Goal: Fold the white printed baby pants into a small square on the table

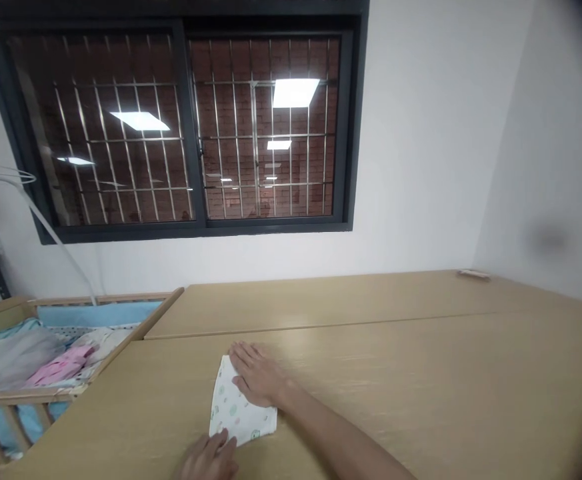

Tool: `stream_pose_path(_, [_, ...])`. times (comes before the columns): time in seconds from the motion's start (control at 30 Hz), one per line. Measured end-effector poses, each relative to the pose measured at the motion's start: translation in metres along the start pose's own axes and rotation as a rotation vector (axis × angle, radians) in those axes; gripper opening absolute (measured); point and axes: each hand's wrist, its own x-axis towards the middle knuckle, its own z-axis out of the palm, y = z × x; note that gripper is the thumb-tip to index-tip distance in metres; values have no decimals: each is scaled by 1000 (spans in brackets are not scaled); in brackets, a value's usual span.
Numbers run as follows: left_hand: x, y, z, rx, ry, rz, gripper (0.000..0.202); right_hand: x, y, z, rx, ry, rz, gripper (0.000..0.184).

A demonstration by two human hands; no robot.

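Observation:
A small folded white cloth (235, 413) with a pale coloured print lies on the wooden table (421, 373) near its front edge. My right hand (255, 375) rests flat on the cloth's far part, fingers stretched out and pointing left. My left hand (209, 458) is at the bottom of the view, its fingertips touching the cloth's near edge. The fingers look loosely curled, and I cannot see whether they pinch the cloth.
A wooden crib (45, 360) with blue lining, a pink garment (61, 367) and grey fabric stands left of the table. A dark-framed barred window (185, 127) is in the wall ahead. A small flat object (473, 273) lies at the table's far right corner.

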Motion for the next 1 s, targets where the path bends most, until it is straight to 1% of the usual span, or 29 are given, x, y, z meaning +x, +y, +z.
stream_pose_path(0.07, [9, -9, -20, -136, -121, -49, 36, -13, -12, -9, -42, 46, 14, 45])
stream_pose_path(0.1, [12, -12, -28, -190, -145, -61, 36, -22, -19, -14, -34, 41, 33, 41])
stream_pose_path(0.13, [14, -14, -35, -234, -145, -64, 35, -31, -25, -19, -7, 23, 55, 39])
stream_pose_path(0.17, [15, -16, -39, -270, -133, -61, 33, -42, -30, -24, 30, -5, 71, 42])
stream_pose_path(0.27, [17, -19, -40, -359, -118, -67, 27, -72, -42, -33, 127, -110, 88, 54])
stream_pose_path(0.33, [23, -22, -40, -425, -144, -107, 27, -87, -43, -35, 165, -144, 97, 51])
stream_pose_path(0.4, [36, -26, -43, -503, -170, -182, 29, -95, -41, -34, 196, -116, 119, 47])
stream_pose_path(0.53, [64, -35, -63, -657, -236, -318, 35, -97, -30, -27, 191, 0, 144, 49])
stream_pose_path(0.6, [69, -38, -72, -713, -291, -325, 36, -96, -26, -23, 201, 12, 142, 47])
stream_pose_path(0.63, [67, -39, -74, -735, -323, -312, 35, -96, -24, -21, 210, 16, 138, 46])
stream_pose_path(0.73, [52, -42, -70, -771, -402, -265, 27, -96, -23, -18, 219, 41, 116, 42])
stream_pose_path(0.83, [35, -46, -60, -792, -412, -269, 40, -94, -23, -21, 241, 40, 110, 37])
stream_pose_path(0.87, [33, -48, -58, -803, -398, -276, 39, -92, -23, -22, 253, 37, 113, 34])
stream_pose_path(0.93, [36, -52, -57, -821, -362, -306, 32, -86, -21, -26, 285, 45, 120, 27])
stream_pose_path(1.0, [47, -58, -58, -839, -339, -349, 31, -76, -17, -27, 339, 77, 132, 25])
